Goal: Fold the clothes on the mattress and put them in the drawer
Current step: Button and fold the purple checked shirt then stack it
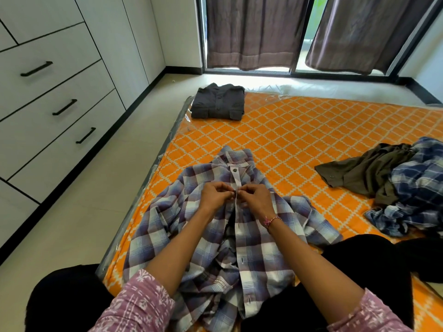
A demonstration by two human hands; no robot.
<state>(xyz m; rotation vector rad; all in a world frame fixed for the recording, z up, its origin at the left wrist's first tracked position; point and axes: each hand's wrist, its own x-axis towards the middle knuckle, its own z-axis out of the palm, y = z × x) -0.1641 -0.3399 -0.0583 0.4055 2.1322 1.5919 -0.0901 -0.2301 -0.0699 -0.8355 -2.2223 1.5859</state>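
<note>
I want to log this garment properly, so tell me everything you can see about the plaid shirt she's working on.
The plaid shirt is a woven, button-front garment checked in purple, blue and white, with a collar at its far end. It lies front up, rumpled and unfolded, on the orange patterned mattress, its hem reaching the person's lap. The top button looks fastened; empty buttonholes show lower on the placket. The left hand and right hand pinch the placket with their fingers near the chest.

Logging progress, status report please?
Both hands, left hand and right hand, pinch plaid shirt placket, buttoning. Grey shirt folded. Pile unfolded.
</note>
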